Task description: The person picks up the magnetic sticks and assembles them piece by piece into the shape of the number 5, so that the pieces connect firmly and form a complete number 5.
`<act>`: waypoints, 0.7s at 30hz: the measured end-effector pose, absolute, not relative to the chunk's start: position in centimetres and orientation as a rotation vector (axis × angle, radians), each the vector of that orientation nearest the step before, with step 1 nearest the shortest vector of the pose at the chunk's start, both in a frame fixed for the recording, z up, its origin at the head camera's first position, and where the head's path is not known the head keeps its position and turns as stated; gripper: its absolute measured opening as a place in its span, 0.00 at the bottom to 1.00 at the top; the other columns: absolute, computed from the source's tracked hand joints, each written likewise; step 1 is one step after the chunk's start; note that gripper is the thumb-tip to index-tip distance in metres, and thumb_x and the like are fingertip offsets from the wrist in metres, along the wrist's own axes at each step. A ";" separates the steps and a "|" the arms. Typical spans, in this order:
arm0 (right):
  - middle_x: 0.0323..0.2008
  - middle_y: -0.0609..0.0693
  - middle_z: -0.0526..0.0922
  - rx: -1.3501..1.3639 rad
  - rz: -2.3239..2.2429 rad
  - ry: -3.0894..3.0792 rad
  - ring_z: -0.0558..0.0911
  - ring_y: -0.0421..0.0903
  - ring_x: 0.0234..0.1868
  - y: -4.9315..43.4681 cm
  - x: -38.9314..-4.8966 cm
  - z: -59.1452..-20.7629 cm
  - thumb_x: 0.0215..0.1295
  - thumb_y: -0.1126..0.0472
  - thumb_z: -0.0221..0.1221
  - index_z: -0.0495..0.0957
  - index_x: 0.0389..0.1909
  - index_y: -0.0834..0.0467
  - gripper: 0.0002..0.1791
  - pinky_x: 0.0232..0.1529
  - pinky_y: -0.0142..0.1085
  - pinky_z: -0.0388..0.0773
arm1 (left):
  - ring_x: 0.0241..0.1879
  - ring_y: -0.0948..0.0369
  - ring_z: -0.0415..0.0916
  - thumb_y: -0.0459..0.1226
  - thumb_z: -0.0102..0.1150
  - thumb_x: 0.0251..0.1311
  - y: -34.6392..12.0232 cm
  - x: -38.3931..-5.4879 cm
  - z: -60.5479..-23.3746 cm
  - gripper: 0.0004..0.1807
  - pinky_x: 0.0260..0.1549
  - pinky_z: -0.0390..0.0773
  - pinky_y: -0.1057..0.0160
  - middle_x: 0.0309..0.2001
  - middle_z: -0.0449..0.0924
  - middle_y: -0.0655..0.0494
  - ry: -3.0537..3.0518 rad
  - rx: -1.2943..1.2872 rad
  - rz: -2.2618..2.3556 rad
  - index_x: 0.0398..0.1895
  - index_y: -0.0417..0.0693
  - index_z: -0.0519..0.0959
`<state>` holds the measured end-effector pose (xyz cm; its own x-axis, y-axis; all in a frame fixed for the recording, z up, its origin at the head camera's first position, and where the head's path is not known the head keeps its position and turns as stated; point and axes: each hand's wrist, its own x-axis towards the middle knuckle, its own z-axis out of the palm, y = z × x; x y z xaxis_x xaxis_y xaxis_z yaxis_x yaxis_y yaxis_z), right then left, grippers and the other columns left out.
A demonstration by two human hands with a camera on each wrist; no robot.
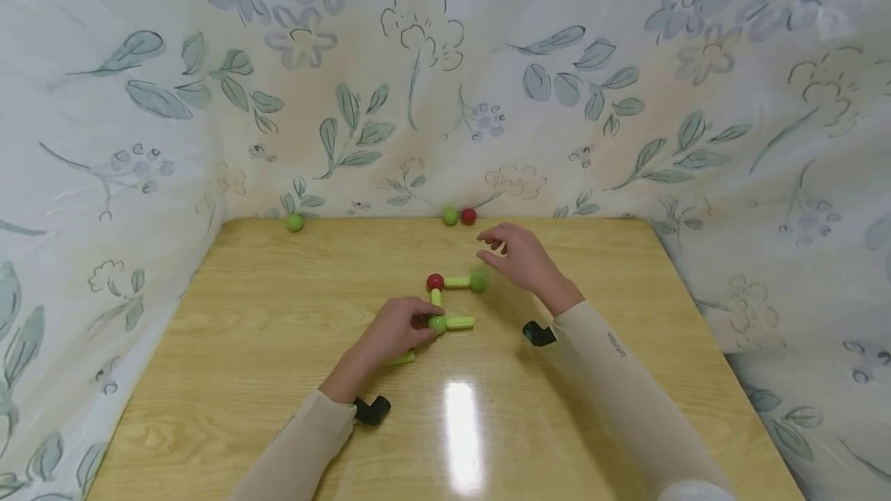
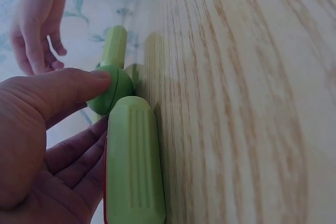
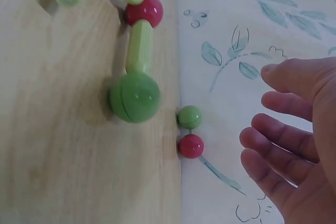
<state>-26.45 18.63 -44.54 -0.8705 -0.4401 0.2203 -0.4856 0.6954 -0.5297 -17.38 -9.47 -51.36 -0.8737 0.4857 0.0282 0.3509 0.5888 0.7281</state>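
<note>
My left hand (image 1: 400,325) pinches a green ball (image 1: 438,324) between thumb and fingers, low over the table. A light green rod (image 1: 460,322) points right from that ball, and another rod (image 1: 436,298) runs back to a red ball (image 1: 435,281). From the red ball a rod (image 1: 457,282) leads right to a second green ball (image 1: 477,281). Under the left wrist lies one more rod (image 1: 401,359), close to the camera in the left wrist view. Relaxed and holding nothing, my right hand (image 1: 518,255) hovers behind and to the right of the second green ball.
Along the table's back edge sit a loose green ball (image 1: 450,216) and a red ball (image 1: 469,216) side by side. Another green ball (image 1: 295,223) sits farther left there. Flowered cloth (image 1: 418,99) hangs behind the wooden table (image 1: 264,315) and at both sides.
</note>
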 end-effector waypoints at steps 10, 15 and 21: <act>0.54 0.56 0.86 0.671 0.968 -2.833 0.84 0.58 0.51 18.7 -29.4 -44.2 0.77 0.58 0.69 0.86 0.62 0.60 0.18 0.50 0.48 0.83 | 0.40 0.64 0.79 0.35 0.75 0.69 -9.4 -16.9 -51.2 0.17 0.43 0.82 0.61 0.42 0.84 0.62 2.653 0.703 1.150 0.60 0.48 0.89; 0.58 0.59 0.86 0.617 1.015 -2.865 0.84 0.56 0.53 18.4 -30.7 -44.6 0.77 0.56 0.68 0.84 0.64 0.59 0.19 0.54 0.50 0.82 | 0.40 0.63 0.79 0.34 0.75 0.68 -9.4 -16.7 -51.0 0.17 0.43 0.82 0.60 0.42 0.85 0.60 2.651 0.705 1.163 0.59 0.46 0.89; 0.57 0.60 0.85 0.577 1.058 -2.873 0.82 0.53 0.52 18.1 -32.6 -45.8 0.77 0.59 0.68 0.84 0.64 0.59 0.19 0.52 0.49 0.82 | 0.40 0.63 0.79 0.33 0.75 0.68 -9.4 -16.8 -50.9 0.17 0.44 0.82 0.59 0.43 0.85 0.60 2.653 0.712 1.170 0.59 0.46 0.89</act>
<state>-32.58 18.06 -45.79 -0.9310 -0.3329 0.1498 -0.3505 0.7006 -0.6215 -16.79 -9.35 -50.88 -0.8749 0.4819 0.0476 0.3603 0.5820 0.7290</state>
